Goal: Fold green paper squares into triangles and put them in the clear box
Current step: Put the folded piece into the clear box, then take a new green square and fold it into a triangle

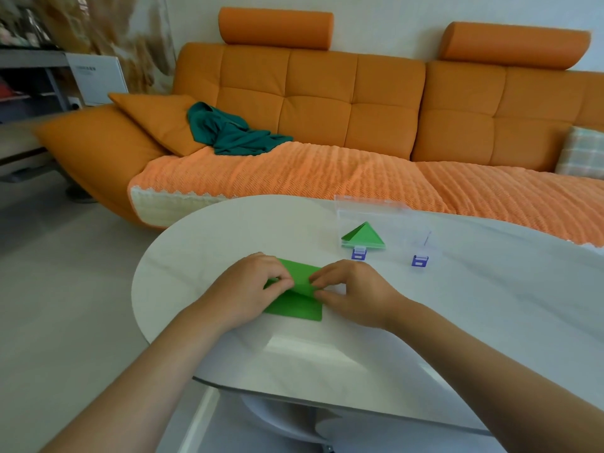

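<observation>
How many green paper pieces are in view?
2. One folded triangle lies in the clear box; one sheet on the table is pinched by the left hand and right hand. More may hide beneath it.

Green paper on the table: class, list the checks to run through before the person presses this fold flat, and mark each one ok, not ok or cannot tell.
1. Both hands hold the sheet: the left hand and right hand pinch the lifted flap of the green paper. Ok.
2. Corners line up: the fingers hide them. Cannot tell.
3. Firm surface beneath: the paper lies on the white table. Ok.
4. Clear box open: its lid looks raised at the back. Ok.
5. Room in the box: one folded triangle lies inside. Ok.
</observation>
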Motion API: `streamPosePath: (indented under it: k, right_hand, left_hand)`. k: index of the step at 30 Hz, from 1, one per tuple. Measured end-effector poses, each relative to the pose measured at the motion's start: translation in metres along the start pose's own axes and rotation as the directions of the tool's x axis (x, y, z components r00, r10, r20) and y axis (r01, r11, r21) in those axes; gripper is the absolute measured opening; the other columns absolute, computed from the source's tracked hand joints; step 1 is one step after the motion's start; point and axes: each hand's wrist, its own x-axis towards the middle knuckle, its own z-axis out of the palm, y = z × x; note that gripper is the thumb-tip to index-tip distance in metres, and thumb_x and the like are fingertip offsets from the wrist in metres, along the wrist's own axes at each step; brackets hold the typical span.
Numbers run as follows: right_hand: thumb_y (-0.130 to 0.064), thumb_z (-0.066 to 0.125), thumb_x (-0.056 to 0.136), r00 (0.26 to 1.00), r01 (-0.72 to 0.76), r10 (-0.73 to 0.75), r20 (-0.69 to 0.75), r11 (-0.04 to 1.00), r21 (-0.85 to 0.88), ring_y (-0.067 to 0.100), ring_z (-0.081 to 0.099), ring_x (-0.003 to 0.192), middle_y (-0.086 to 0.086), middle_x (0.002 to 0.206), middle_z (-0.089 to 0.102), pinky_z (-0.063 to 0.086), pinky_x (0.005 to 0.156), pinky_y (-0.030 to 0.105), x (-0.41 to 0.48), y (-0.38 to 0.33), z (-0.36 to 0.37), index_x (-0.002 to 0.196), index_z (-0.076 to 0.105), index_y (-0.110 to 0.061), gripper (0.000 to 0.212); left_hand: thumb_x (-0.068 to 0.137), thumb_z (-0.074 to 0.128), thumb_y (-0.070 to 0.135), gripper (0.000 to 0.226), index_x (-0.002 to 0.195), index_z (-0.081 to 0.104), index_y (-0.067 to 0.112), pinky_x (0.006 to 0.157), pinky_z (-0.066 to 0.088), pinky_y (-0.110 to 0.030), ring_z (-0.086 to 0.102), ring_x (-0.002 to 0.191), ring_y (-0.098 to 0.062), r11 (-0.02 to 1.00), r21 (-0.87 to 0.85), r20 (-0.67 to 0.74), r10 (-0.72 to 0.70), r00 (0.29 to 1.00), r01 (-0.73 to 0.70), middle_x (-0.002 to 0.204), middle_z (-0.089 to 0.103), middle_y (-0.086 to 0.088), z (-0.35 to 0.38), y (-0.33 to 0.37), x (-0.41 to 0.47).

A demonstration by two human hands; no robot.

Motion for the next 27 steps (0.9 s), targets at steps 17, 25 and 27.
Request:
streamPosePath:
  k: [17,25,27]
  right_hand:
    - [-0.039,0.057,0.094,0.962,-0.215,0.232,-0.144,0.969,0.120,0.002,0.062,0.081,-0.019,0.087,0.071,0.050,0.077,0.026,-0.062,0.042,-0.045,0.090,0.075,-0.028,0.022]
    - [-0.045,0.057,0.094,0.963,-0.268,0.268,-0.028,0.945,-0.189,0.013,0.052,0.108,-0.007,0.114,0.055,0.040,0.096,0.027,-0.063,0.079,-0.054,0.128,0.061,-0.033,0.036]
    - [-0.047,0.059,0.093,0.967,-0.251,0.256,-0.007,0.942,-0.222,0.016,0.052,0.111,-0.005,0.116,0.053,0.041,0.097,0.030,-0.062,0.080,-0.053,0.128,0.062,-0.034,0.038]
  left_hand:
    - [0.088,0.066,0.027,0.017,0.100,0.075,0.035,0.076,0.045,-0.021,0.059,0.092,-0.001,0.997,-0.008,0.020,0.078,0.997,-0.078,0.097,0.069,0.018,0.057,0.074,0.023]
    - [0.086,0.072,0.039,0.019,0.100,0.077,0.028,0.088,0.051,-0.030,0.063,0.097,0.000,0.973,-0.174,0.156,0.180,0.971,-0.152,0.101,0.072,0.016,0.073,0.099,0.033]
    - [0.085,0.073,0.038,0.019,0.100,0.078,0.027,0.087,0.051,-0.031,0.064,0.096,-0.001,0.967,-0.183,0.146,0.203,0.968,-0.175,0.100,0.073,0.015,0.075,0.102,0.035]
